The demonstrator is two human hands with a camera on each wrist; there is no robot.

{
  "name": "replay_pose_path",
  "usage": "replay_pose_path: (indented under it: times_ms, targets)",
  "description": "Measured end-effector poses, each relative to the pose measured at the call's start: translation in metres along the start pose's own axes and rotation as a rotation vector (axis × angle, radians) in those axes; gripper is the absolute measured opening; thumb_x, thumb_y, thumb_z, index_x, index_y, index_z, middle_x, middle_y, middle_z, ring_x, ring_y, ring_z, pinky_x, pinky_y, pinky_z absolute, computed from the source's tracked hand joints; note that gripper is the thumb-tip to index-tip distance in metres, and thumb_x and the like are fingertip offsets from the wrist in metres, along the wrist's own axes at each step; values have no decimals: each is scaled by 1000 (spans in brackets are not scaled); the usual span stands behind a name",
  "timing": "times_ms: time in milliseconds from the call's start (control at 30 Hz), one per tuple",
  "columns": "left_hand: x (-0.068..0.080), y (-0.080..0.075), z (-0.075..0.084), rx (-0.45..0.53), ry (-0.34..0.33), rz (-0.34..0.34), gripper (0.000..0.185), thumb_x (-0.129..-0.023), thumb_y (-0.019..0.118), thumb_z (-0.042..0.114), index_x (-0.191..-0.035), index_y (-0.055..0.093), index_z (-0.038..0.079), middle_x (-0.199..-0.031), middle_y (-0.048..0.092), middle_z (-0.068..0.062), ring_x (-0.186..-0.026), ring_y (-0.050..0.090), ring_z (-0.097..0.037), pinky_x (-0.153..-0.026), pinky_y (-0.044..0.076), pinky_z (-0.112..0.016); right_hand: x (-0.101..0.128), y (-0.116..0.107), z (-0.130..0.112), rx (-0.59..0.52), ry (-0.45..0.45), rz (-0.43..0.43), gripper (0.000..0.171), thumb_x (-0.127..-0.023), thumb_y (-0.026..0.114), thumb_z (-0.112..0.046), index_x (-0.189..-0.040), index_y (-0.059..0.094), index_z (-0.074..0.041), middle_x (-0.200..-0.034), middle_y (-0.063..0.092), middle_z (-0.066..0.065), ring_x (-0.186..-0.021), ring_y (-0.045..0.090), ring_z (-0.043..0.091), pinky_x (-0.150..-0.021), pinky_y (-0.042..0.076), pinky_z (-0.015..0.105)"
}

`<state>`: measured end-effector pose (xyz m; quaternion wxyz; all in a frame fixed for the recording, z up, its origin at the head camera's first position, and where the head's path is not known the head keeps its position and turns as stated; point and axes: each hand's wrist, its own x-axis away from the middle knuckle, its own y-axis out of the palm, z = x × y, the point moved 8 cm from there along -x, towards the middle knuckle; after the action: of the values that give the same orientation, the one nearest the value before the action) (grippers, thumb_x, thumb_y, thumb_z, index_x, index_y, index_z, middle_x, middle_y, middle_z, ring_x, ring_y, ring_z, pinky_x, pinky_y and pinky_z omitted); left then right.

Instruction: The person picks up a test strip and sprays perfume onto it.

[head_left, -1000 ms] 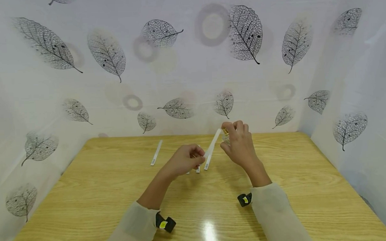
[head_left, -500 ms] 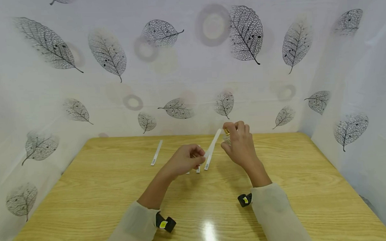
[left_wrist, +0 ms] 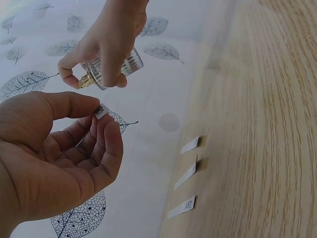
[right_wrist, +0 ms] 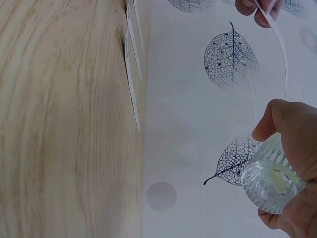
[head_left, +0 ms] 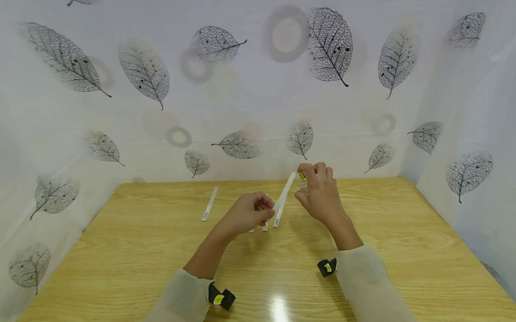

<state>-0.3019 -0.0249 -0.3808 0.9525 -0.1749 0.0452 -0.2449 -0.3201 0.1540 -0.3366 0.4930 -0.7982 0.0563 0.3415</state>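
Leaf-printed white sheeting (head_left: 255, 85) encloses a wood-grain bench (head_left: 373, 270) on three sides. Above the middle of the bench, towards its far edge, the left hand (head_left: 246, 214) pinches the lower end of a white paper strip (head_left: 284, 192) between thumb and curled fingers; the left wrist view shows a small printed code on the pinched end (left_wrist: 101, 111). The strip slants up and to the right, its upper tip just beside the nozzle of a ribbed clear glass bottle (left_wrist: 111, 68) with a gold collar. The right hand (head_left: 320, 192) grips this bottle, fingers curled round its body, one finger over the top; the right wrist view shows the bottle's round base (right_wrist: 272, 182). Three more strips (left_wrist: 187, 173) lie flat on the bench beneath the hands, and a further strip (head_left: 209, 204) lies apart near the far-left part of the bench. Compared with the frames half a second and one second earlier, hands, strip and bottle show no visible shift.
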Motion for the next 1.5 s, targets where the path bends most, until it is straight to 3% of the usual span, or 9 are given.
replay_pose_path:
  times_ms: [300,467,800,1067,1300,1500]
  targets:
    - [1,-1,2,-4,-3,8,12,-102,63,16,-109,65,5,-95,65,-15,-89,64,-46,-74,55,-53,-3,0,0,-13,7,-8,50,-83,67,-8,-126,43,-18,-107,44,19,-89,40,37,-63,37,46]
    - [0,-2,3,-17,-6,9,13,-102,64,15,-110,65,5,-93,65,-10,-83,65,-37,-74,56,-53,-2,-1,-1,-10,6,-8,50,-84,67,-8,-126,42,-17,-108,44,20,-89,41,38,-62,37,45]
    - [-1,-1,2,-13,-6,8,12,-102,64,14,-109,65,5,-92,65,-13,-75,63,-24,-73,56,-53,-2,1,0,-13,13,-10,49,-83,68,-6,-125,43,-16,-108,43,19,-89,40,37,-63,36,45]
    - [-3,-1,2,-2,-4,2,13,-102,63,15,-110,65,4,-95,65,-16,-89,64,-47,-76,56,-55,-1,2,3,-8,21,-16,52,-83,69,-7,-127,43,-16,-107,43,19,-86,39,35,-62,34,43]
    - [-4,-6,-6,19,-42,34,13,-101,65,12,-110,65,3,-100,66,-17,-97,64,-47,-85,58,-54,-2,2,4,-12,30,-13,54,-83,70,-7,-129,42,-17,-110,43,22,-88,39,36,-63,35,44]
    - [-7,-15,-21,30,-53,60,13,-101,66,13,-110,65,4,-101,65,-15,-98,64,-43,-82,60,-46,-3,1,5,-8,23,3,57,-83,71,-6,-131,41,-17,-111,43,22,-87,39,37,-62,34,44]
